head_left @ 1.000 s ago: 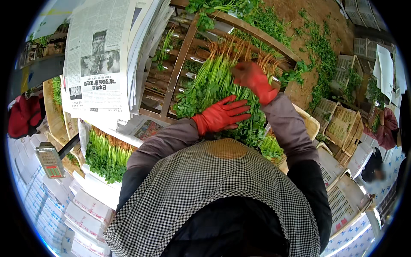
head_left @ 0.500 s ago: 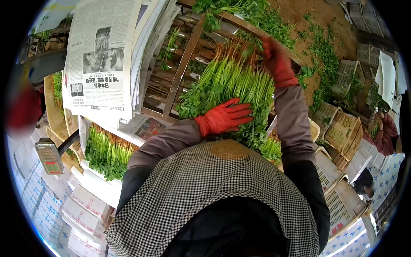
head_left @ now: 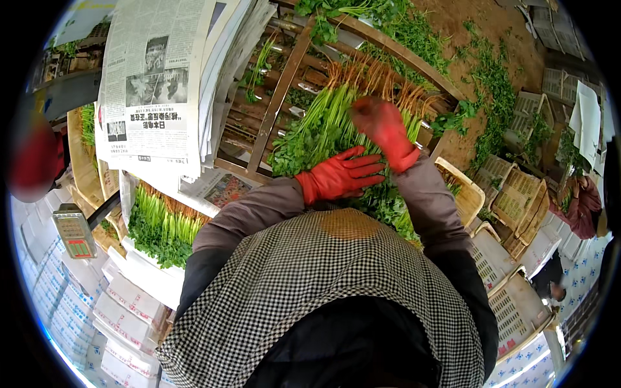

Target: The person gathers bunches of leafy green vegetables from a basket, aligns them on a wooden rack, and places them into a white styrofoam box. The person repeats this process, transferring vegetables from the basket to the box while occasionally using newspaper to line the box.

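Observation:
A thick bundle of leafy green stalks (head_left: 323, 119) with reddish-brown roots lies across a metal-framed slatted rack (head_left: 275, 97), roots pointing away from me. My left hand (head_left: 341, 176), in a red rubber glove, rests flat on the leafy part with its fingers stretched out. Above the right part of the stalks is my right hand (head_left: 386, 132), gloved in red too. Its fingers are curled in and blurred at the tips, and whatever they may hold is hidden. The leaf ends near my body are partly covered by the left hand and a checked garment.
Stacked newspapers (head_left: 152, 84) lie at the rack's left. A white box of similar greens (head_left: 165, 226) stands at lower left, near a scale display (head_left: 74, 231). Plastic crates (head_left: 514, 187) stand at right, where another person's sleeve (head_left: 576, 210) shows. Loose greens (head_left: 495, 97) litter the soil.
My right hand has moved left and nearer, from the right edge of the roots to over the stalks, and its fingers have curled. My left hand stays in place.

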`<state>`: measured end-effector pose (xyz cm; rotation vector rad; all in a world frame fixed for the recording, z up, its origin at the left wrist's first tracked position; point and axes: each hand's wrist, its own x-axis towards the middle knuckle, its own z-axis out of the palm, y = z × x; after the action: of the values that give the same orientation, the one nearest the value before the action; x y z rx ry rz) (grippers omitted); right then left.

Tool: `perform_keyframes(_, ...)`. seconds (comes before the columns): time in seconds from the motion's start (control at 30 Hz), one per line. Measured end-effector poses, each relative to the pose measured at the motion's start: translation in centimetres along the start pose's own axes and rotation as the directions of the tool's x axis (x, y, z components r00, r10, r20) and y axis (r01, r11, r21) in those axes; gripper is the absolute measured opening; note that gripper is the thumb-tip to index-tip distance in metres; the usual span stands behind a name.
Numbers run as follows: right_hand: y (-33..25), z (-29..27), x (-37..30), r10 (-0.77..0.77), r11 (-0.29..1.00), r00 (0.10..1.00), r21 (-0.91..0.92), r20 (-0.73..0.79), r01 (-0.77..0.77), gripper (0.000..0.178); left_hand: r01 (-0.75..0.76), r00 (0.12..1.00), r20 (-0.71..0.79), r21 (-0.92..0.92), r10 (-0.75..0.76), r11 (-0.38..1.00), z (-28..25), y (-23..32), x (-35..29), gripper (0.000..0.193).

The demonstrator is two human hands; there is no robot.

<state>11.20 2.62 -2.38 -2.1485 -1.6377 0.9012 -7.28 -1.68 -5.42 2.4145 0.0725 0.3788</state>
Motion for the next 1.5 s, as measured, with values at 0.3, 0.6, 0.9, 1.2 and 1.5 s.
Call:
perform_keyframes(0.3, 3.3, -6.3, 3.0, 0.081, 0.987, 0.925, 0.158, -0.370, -0.024, 0.046, -0.012, 1.000, 0.000, 0.011, 0.012, 1.000, -0.2, -0.2, 0.3, 0.066)
perform_keyframes(0.6, -2.8, -0.4, 0.0, -0.277, 0.891, 0.886, 0.444, 0.371, 0.094, 0.030, -0.002, 1.000, 0.022, 0.008, 0.002, 1.000, 0.7, -0.4, -0.2, 0.066)
perform_keyframes(0.9, 9.0, -9.4, 10.2, 0.190, 0.802, 0.927, 0.596, -0.325, 0.045, 0.034, 0.094, 0.995, 0.049, -0.255, -0.085, 0.962, -3.6, 1.6, 0.9, 0.065)
perform_keyframes(1.2, 13.0, -6.1, -14.0, 0.413, 0.383, 0.870, 0.815, 0.270, -0.435, 0.063, 0.834, 0.508, -0.220, -0.118, -0.833, 0.540, -7.9, -3.7, -4.1, 0.046)
perform_keyframes(1.5, 1.4, -0.2, -13.9, 0.411, 0.440, 0.909, 0.889, -0.077, -0.124, 0.083, 0.351, 0.562, -0.122, -0.860, -0.818, 0.370, 0.5, 1.0, -0.6, 0.059)
